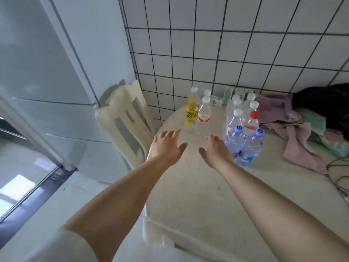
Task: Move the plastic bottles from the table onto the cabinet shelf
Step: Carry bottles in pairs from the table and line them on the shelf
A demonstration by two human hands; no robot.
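Note:
Several plastic bottles stand at the far side of the pale round table. A yellow-labelled bottle and a clear bottle with a red and white label stand together at the left. A cluster of clear water bottles stands to the right, with a red-capped bottle and two blue-capped bottles in front. My left hand and my right hand hover over the table with fingers spread, holding nothing. The right hand is just left of the blue-capped bottles.
A cream chair stands at the table's left, against a white cabinet or fridge. Pink and green cloths and a dark object lie at the right. Small cartons line the tiled wall. A cable trails at the right edge.

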